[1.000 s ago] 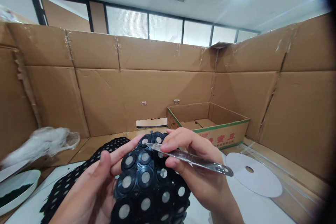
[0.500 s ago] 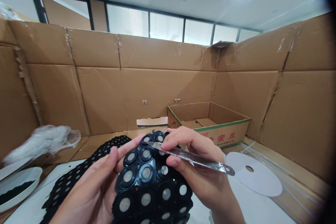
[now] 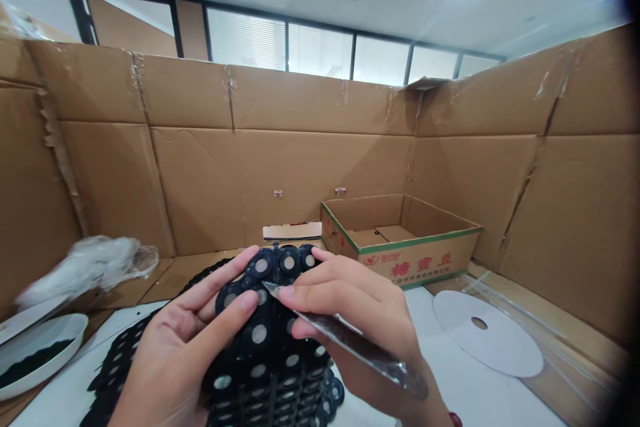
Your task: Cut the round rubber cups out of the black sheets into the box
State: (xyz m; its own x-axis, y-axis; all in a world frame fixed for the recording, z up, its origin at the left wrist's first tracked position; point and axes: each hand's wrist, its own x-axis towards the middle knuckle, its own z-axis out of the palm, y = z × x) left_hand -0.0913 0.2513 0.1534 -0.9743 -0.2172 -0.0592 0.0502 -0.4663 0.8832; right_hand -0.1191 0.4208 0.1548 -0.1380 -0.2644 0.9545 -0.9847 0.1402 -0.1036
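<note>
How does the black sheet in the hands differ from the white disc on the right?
The black sheet is dark and covered in many grey-centred rings, while the white disc is plain with one central hole. The sheet is bent between the left hand and right hand, while the disc lies flat on a white surface. Both are thin with round shapes.

Sheet: black moulded sheet (image 3: 267,373) – matt, rubbery, smooth
Inset discs: silvery grey discs (image 3: 259,333), dull, metal-looking
Knife: craft knife (image 3: 360,353), glossy polished metal
Walls: brown cardboard walls (image 3: 280,173), matt, creased, patched with shiny tape
Box: cardboard box (image 3: 425,260), matt, printed
Round sheet: white paper disc (image 3: 480,333), smooth, matt
Bag: crumpled plastic bag (image 3: 90,270), translucent
Bowl: white bowl (image 3: 60,375), glossy – material unclear
</note>
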